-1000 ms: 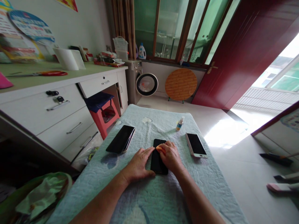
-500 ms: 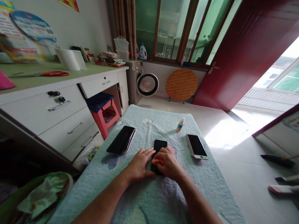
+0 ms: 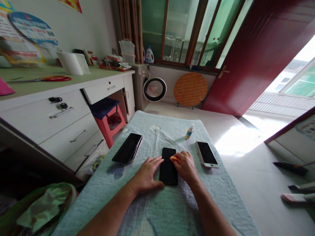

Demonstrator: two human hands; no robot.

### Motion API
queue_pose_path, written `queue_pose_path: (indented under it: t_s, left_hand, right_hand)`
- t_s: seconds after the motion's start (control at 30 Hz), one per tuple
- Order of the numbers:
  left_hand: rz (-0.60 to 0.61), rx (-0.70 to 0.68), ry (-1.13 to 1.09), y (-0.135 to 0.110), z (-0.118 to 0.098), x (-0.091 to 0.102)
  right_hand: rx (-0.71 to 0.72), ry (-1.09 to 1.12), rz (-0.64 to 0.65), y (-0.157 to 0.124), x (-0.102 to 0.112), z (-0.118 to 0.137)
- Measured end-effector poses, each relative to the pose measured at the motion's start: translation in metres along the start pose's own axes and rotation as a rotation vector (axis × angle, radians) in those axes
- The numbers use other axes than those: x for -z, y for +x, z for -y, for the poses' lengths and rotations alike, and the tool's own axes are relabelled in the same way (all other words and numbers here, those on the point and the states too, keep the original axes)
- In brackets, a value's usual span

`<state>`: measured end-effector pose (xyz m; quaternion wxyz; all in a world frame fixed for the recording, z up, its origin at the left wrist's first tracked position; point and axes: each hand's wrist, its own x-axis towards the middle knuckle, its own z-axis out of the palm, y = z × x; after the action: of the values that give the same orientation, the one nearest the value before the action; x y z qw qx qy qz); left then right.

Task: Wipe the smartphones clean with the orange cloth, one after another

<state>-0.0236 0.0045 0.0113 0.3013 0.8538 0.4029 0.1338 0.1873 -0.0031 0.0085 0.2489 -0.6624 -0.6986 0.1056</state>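
A black smartphone (image 3: 168, 168) lies face up on the light blue quilted cloth (image 3: 157, 209) in front of me. Along its left edge rests my left hand (image 3: 148, 173), fingers stretched out, with fingertips and thumb touching the phone's side. My right hand (image 3: 185, 165) is closed on an orange cloth (image 3: 175, 159), mostly hidden in the fingers, at the phone's upper right edge. To the left lies a stack of dark phones (image 3: 128, 148). A white-framed phone (image 3: 207, 154) sits on top of another at the right. Behind it stands a small spray bottle (image 3: 189, 131).
A white desk with drawers (image 3: 69, 127) runs along the left, with a paper roll (image 3: 73, 64) and red-handled scissors (image 3: 55, 78) on top. A red stool (image 3: 110, 121) stands beside it. At lower left is a green bin (image 3: 71, 196). A washing machine (image 3: 141, 83) has its door open.
My right hand has moved right with the orange cloth, from the middle of the phone to its right edge, uncovering more of the screen. My left hand stays in place.
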Motion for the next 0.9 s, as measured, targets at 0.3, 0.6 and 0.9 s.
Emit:
queue_pose_path:
  t_s: [0.3,0.6,0.9]
  left_hand:
    - [0.001,0.011,-0.001,0.0,0.001,-0.001]
    - [0.007,0.0,0.021,0.001,0.001,0.0]
    - [0.02,0.002,0.011,0.0,-0.002,0.002]
  right_hand:
    - [-0.043,-0.052,-0.061,0.003,-0.005,-0.006]
    - [-0.005,-0.03,0.05,-0.001,0.003,-0.001]
    - [0.111,0.05,0.264,-0.01,0.025,0.007]
